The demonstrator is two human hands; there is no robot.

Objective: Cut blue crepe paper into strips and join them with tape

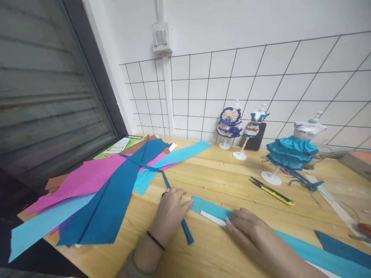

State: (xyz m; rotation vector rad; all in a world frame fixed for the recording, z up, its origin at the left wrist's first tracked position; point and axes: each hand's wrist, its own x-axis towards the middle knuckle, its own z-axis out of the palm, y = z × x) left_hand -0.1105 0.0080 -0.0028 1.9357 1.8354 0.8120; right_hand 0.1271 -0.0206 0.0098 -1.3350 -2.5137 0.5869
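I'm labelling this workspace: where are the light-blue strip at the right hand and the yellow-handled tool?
Light-blue strip (212, 207): head view, on its left end.
Yellow-handled tool (275, 194): head view, on its yellow handle.

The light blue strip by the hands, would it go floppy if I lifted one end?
Probably: the light blue strip looks thin and long, so its loose end would likely droop. It's probably light, since hardly any thickness shows. Being narrow and papery-looking, it might crease easily too.

Smooth wooden tabletop (203, 177) with a soft sheen; the light-blue strip (211, 207) and heaped sheets (116, 208) look like matt paper — the sheets creased. The dress form's torso (307, 131) looks glossy white plastic, the wire grid (189, 99) dark metal.
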